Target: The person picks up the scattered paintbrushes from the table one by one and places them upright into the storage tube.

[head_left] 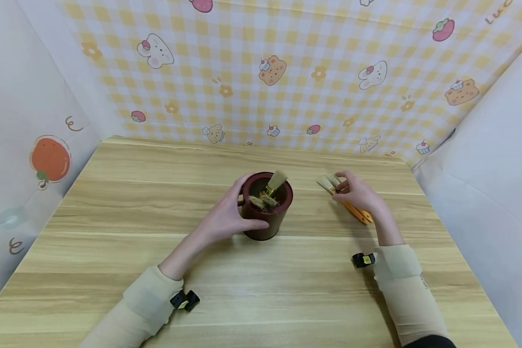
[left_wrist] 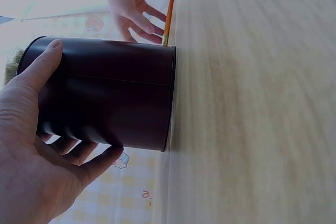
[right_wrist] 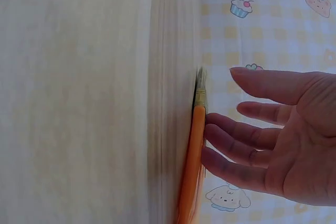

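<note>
My left hand wraps its thumb and fingers round a dark brown cylindrical brush holder, which stands upright on the table. Inside it a paintbrush leans with pale bristles up, beside two tufted brownish ends whose kind I cannot tell. To the right, flat paintbrushes with orange handles and pale bristles lie side by side on the wood. Over them is my right hand, thumb apart and fingers loosely bent. In the right wrist view, fingertips meet or nearly meet an orange handle.
The wood-grain table reaches back to a yellow checked cloth with cartoon prints. White sheets hang at both sides. A small black device sits at the left cuff, another at the right cuff.
</note>
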A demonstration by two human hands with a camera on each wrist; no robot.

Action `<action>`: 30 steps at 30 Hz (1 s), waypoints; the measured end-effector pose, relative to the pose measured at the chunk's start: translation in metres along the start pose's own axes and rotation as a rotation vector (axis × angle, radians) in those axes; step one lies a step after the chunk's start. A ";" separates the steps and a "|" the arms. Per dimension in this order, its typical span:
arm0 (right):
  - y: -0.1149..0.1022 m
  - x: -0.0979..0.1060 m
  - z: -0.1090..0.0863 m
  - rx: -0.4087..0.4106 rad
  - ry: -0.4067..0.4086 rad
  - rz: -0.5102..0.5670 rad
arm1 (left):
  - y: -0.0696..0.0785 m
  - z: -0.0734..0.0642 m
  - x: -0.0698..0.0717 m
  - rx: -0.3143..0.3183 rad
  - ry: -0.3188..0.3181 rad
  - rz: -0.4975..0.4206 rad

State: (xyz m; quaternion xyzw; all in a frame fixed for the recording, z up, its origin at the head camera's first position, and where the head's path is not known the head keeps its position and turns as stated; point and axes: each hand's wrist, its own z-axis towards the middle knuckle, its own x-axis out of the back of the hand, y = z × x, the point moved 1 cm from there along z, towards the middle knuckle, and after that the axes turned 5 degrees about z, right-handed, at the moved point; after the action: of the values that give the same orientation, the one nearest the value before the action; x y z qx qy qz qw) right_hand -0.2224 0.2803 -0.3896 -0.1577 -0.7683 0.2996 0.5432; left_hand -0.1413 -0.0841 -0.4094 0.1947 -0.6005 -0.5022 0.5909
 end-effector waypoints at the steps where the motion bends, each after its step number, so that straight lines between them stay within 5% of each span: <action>1: 0.000 0.000 0.000 0.004 0.000 -0.006 | 0.000 0.000 0.000 -0.001 0.000 0.000; 13: 0.004 -0.006 0.005 -0.005 -0.049 -0.087 | 0.000 0.000 0.001 -0.005 0.001 0.009; 30: -0.002 -0.012 0.007 -0.017 -0.128 -0.056 | 0.000 0.000 0.000 0.004 0.000 0.003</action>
State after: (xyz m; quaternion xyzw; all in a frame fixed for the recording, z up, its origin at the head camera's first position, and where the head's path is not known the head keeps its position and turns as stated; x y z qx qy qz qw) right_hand -0.2246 0.2702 -0.3994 -0.1214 -0.8082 0.2873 0.4995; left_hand -0.1412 -0.0838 -0.4090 0.1948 -0.6017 -0.5001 0.5915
